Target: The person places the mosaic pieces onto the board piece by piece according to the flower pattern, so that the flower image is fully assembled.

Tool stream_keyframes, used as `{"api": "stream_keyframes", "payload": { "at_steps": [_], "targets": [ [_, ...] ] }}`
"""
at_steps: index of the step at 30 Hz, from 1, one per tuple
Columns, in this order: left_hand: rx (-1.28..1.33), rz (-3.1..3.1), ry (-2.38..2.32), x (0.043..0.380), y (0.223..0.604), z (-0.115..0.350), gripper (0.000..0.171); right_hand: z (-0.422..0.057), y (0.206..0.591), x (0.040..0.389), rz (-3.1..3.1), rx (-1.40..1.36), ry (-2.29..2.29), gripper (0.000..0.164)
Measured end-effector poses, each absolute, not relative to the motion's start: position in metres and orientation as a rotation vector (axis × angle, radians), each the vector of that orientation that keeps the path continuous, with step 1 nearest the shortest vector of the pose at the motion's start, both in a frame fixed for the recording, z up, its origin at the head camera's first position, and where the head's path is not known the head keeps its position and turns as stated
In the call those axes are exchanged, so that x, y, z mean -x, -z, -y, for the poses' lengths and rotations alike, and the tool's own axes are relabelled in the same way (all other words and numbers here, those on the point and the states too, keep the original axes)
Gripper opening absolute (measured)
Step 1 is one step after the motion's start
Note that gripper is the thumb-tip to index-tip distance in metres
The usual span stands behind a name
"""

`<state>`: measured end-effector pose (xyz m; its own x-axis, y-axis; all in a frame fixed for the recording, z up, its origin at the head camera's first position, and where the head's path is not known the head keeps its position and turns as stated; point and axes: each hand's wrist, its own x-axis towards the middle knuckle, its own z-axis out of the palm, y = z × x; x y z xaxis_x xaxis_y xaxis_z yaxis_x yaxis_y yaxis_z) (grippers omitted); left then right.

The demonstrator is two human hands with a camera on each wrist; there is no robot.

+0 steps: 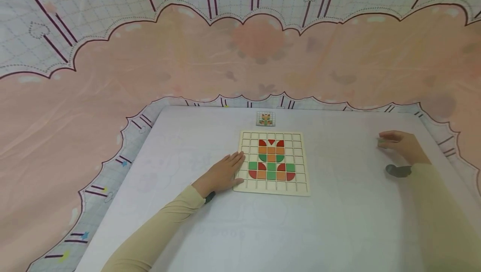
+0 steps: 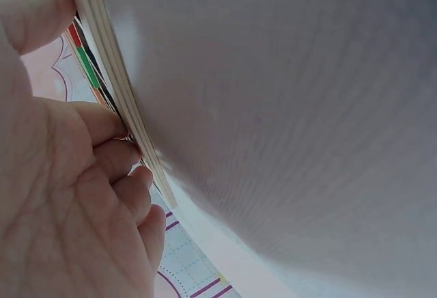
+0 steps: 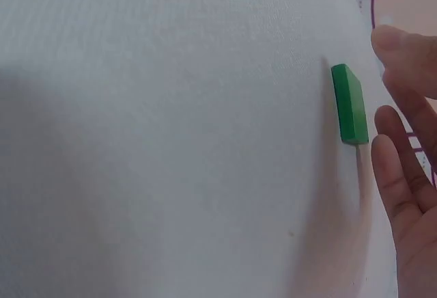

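Note:
My left hand (image 1: 223, 174) lies with straight fingers at the left edge of a pale wooden grid board (image 1: 302, 176). In the left wrist view the fingertips touch the board's layered edge (image 2: 109, 59). Red, orange and green flat pieces (image 1: 271, 165) form a symmetrical flower-like pattern in its cells. Far to the right, my right hand (image 1: 403, 146) hovers close over the table. The right wrist view shows a green block (image 3: 350, 106) on the white surface just beside the fingertips, with thumb and fingers apart and nothing gripped between them.
A small picture card (image 1: 265, 119) with a similar pattern stands behind the board. The white table (image 1: 188, 138) is bordered by a patterned peach cloth (image 1: 210, 63). A dark strap end (image 1: 398, 171) hangs by the right wrist.

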<state>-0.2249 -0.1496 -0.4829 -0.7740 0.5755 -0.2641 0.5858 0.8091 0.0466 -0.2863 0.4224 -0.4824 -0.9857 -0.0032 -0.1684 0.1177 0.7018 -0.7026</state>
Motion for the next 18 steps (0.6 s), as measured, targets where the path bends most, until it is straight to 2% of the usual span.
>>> {"api": "stream_keyframes", "payload": {
  "at_steps": [18],
  "targets": [
    [-0.957, -2.732, -0.051, 0.2228, 0.482, 0.1522, 0.076, -0.4289, 0.485, 0.2802, -2.716, -0.13, 0.96, 0.073]
  ]
}}
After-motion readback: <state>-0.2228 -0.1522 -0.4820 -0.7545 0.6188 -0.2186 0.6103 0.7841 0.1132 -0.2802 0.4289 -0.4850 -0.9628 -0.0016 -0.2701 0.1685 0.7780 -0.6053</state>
